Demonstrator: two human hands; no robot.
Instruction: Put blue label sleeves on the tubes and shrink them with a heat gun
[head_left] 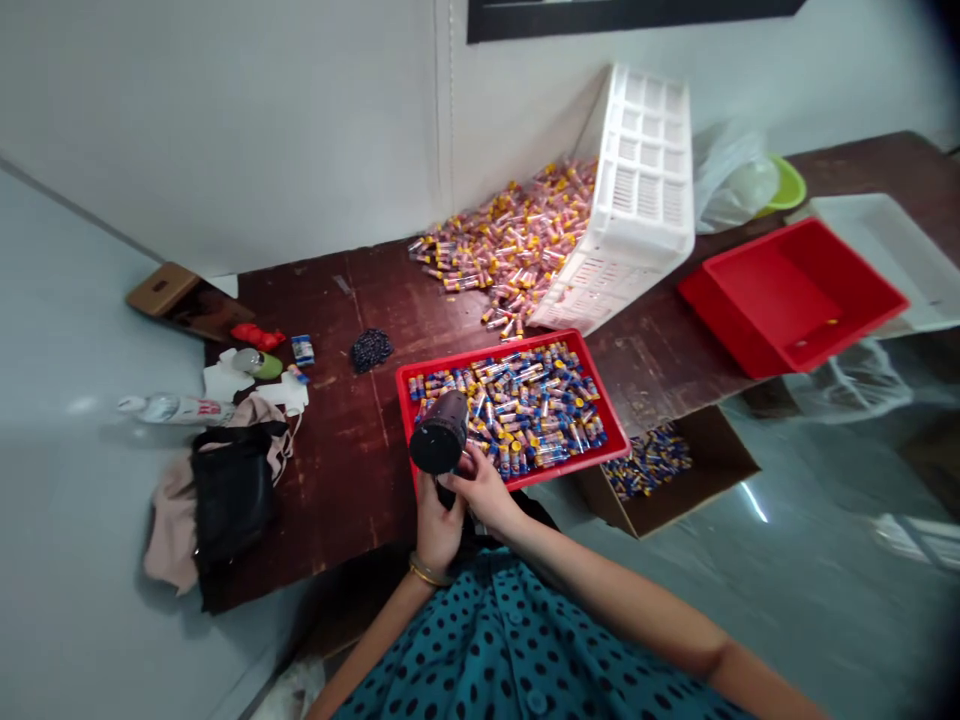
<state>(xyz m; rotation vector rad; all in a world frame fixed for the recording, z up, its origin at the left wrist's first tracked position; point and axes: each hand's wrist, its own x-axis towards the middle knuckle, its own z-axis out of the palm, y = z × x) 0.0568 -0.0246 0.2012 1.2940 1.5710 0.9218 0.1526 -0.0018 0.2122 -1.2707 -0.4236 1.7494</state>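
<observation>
My left hand is closed around the handle of a dark hair dryer, its round black end facing up towards me. My right hand has its fingers bent against the dryer where handle and body meet. Both hands are at the near edge of a red tray, with the dryer held over the tray's left part. Inside the tray lie many small clear tubes with blue and yellow ends. The fingertips of both hands are partly hidden.
A tipped white basket stands by a heap of yellow-capped tubes against the wall. On the right are a red bin and a cardboard box below the table edge. A black bag and a bottle lie left.
</observation>
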